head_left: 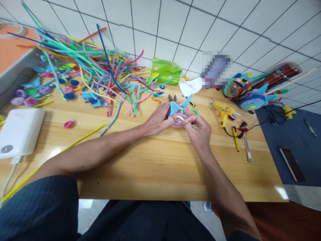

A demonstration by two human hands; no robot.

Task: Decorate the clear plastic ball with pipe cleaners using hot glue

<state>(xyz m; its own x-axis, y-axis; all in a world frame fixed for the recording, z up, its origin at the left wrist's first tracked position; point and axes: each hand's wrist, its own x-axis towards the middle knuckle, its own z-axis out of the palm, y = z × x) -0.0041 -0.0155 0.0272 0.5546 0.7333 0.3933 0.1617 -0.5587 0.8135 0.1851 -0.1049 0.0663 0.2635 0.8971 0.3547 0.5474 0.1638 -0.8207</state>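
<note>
At the middle of the table, both hands are on a small round pipe-cleaner craft [179,111] with light-blue pointed pieces, a pink fuzzy rim and a see-through middle. Wrapped around its left side, my left hand [159,119] has its thumb on the pink rim. The fingers of my right hand [200,131] are pinched together at the right end of the rim. A pale strip lies across the rim between the two thumbs; what it is made of is too small to tell. Dark pliers [172,98] lie just behind the craft.
A heap of coloured pipe cleaners [100,70] covers the back left, near a green packet [165,71]. To the right lie a yellow glue gun [222,112], a yellow cutter [235,139] and a silver pen-like tool [247,150]. A white power bank [21,130] stands at left, a phone [292,164] at right.
</note>
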